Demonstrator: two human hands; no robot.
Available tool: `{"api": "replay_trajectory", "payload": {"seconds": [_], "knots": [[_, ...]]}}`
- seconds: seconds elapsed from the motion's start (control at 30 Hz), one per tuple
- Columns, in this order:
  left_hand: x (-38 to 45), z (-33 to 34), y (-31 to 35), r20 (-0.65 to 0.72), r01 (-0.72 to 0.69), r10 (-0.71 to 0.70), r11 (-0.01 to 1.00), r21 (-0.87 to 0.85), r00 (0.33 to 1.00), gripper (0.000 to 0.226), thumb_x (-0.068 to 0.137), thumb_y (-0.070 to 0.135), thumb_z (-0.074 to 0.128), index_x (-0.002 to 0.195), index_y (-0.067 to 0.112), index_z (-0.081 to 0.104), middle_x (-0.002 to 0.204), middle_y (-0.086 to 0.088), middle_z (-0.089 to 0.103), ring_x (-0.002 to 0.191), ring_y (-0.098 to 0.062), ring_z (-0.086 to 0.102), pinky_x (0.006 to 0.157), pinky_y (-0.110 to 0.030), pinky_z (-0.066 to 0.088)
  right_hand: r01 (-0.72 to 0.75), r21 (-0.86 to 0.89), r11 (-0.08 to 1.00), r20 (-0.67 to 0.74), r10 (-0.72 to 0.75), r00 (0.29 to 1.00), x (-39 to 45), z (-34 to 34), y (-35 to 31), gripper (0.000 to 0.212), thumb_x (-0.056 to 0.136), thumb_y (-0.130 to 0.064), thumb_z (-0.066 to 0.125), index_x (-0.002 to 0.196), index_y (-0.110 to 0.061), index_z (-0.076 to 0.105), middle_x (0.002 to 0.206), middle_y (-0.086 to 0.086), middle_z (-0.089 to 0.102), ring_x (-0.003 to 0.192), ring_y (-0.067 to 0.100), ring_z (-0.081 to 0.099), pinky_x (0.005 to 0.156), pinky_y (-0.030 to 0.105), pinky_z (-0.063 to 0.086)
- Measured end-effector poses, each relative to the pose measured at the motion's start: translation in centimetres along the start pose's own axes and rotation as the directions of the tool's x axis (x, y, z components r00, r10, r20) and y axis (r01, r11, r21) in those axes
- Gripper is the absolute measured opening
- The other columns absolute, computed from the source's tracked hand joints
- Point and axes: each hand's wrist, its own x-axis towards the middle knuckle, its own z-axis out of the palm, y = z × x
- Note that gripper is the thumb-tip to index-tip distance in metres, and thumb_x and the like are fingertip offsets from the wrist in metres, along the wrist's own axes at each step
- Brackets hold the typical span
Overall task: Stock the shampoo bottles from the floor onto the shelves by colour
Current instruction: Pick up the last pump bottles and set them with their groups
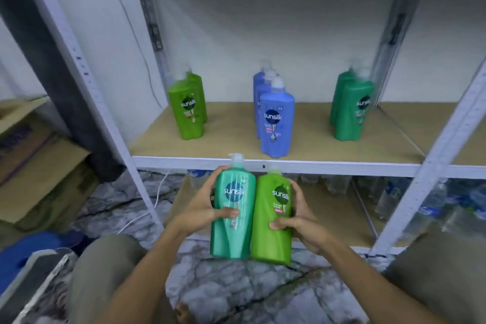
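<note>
My left hand [201, 208] grips a teal-green shampoo bottle [232, 231] with a clear pump top. Beside it, touching, is a lime-green shampoo bottle [272, 239] gripped by my right hand [302, 223]. Both bottles are held upright just below the front edge of the shelf [228, 137]. On that shelf stand two lime-green bottles [188, 110] at the left, three blue bottles [276, 123] in a row in the middle, and two dark green bottles [352, 110] at the right.
White metal uprights [110, 113] frame the shelf on both sides. Clear plastic bottles [389, 197] fill the lower shelf at the right. Cardboard boxes [39, 166] stand at the left on the marble-patterned floor [249, 292]. A white cable [147, 213] runs across the floor.
</note>
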Motion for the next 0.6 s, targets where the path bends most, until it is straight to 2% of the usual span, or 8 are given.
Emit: {"api": "replay_trajectory", "payload": {"seconds": [0.1, 0.2, 0.27, 0.37, 0.47, 0.6], "knots": [[0.8, 0.1, 4.0, -0.013, -0.073, 0.073, 0.997, -0.007, 0.997, 0.101, 0.069, -0.005, 0.087, 0.144, 0.042, 0.038, 0.126, -0.005, 0.067, 0.109, -0.018, 0.067, 0.088, -0.031, 0.056, 0.112, -0.086, 0.99, 0.016, -0.111, 0.994, -0.1, -0.7, -4.4, 0.125, 0.045, 0.0, 0.094, 0.143, -0.047, 0.031, 0.136, 0.007, 0.06, 0.119, 0.028, 0.065, 0.097, 0.05, 0.055], [1.8, 1.2, 7.2, -0.02, -0.183, 0.183, 0.983, 0.023, 0.983, 0.1, 0.07, -0.003, 0.088, 0.144, 0.041, 0.038, 0.122, -0.002, 0.068, 0.105, -0.016, 0.068, 0.088, -0.029, 0.056, 0.171, -0.128, 0.977, 0.002, -0.172, 0.985, -0.8, -1.9, -8.6, 0.122, 0.053, 0.014, 0.09, 0.139, -0.05, 0.031, 0.124, 0.011, 0.068, 0.106, 0.027, 0.071, 0.085, 0.042, 0.059], [3.0, 2.3, 8.9, -0.034, -0.244, 0.245, 0.97, 0.021, 0.969, 0.099, 0.07, -0.001, 0.088, 0.144, 0.042, 0.039, 0.122, -0.003, 0.069, 0.107, -0.022, 0.068, 0.09, -0.036, 0.057, 0.227, -0.147, 0.963, -0.022, -0.233, 0.972, -1.0, -3.0, -11.3, 0.118, 0.059, 0.02, 0.084, 0.138, -0.049, 0.031, 0.121, 0.011, 0.068, 0.1, 0.024, 0.073, 0.078, 0.037, 0.06], [5.9, 4.5, 10.8, -0.068, -0.318, 0.318, 0.948, 0.006, 0.946, 0.097, 0.071, -0.006, 0.085, 0.145, 0.037, 0.041, 0.123, -0.005, 0.07, 0.108, -0.026, 0.07, 0.093, -0.042, 0.057, 0.342, -0.216, 0.915, -0.089, -0.367, 0.926, -1.0, -5.2, -14.8, 0.117, 0.058, 0.015, 0.086, 0.143, -0.043, 0.03, 0.123, 0.013, 0.065, 0.101, 0.023, 0.073, 0.077, 0.034, 0.06], [8.9, 7.0, 12.1, -0.059, -0.341, 0.34, 0.94, -0.018, 0.939, 0.094, 0.072, -0.007, 0.084, 0.145, 0.034, 0.043, 0.122, -0.007, 0.071, 0.108, -0.029, 0.071, 0.095, -0.048, 0.056, 0.38, -0.253, 0.89, -0.163, -0.426, 0.89, -1.0, -7.6, -17.0, 0.117, 0.061, 0.017, 0.084, 0.147, -0.038, 0.028, 0.118, 0.014, 0.065, 0.095, 0.023, 0.074, 0.071, 0.03, 0.061], [12.9, 10.4, 13.4, -0.051, -0.371, 0.369, 0.928, -0.04, 0.928, 0.09, 0.073, -0.008, 0.083, 0.143, 0.034, 0.045, 0.124, -0.005, 0.069, 0.11, -0.027, 0.07, 0.095, -0.048, 0.057, 0.416, -0.33, 0.847, -0.23, -0.5, 0.835, -0.4, -11.5, -18.7, 0.119, 0.055, 0.002, 0.092, 0.148, -0.037, 0.03, 0.124, 0.011, 0.065, 0.102, 0.025, 0.073, 0.078, 0.037, 0.062]]}}
